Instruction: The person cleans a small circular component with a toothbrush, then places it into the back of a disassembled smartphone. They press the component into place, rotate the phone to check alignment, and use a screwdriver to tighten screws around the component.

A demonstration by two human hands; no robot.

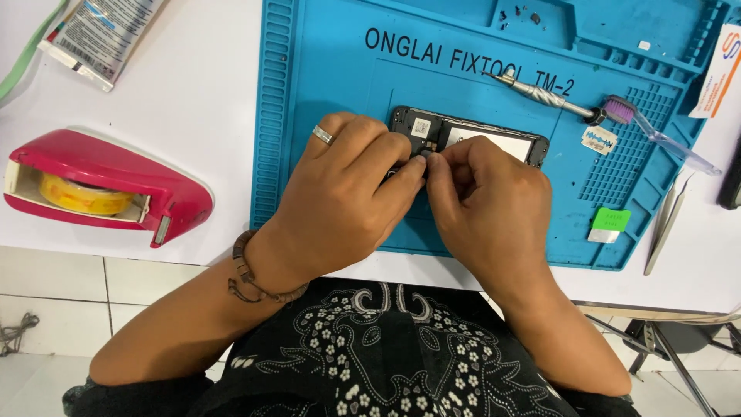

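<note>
My left hand (347, 193) and my right hand (478, 201) meet over the near edge of the open phone (471, 139), and my fingertips (423, 164) are pressed together on a tiny part there that is too small for me to make out. The phone lies just past my knuckles on the blue mat (324, 93), long side running left to right, and both hands are about as close to it. Farther past the phone lie a metal tool (540, 94) and a purple brush (656, 131), well left of it sits a pink tape holder (108, 185), and nothing blocks me.
</note>
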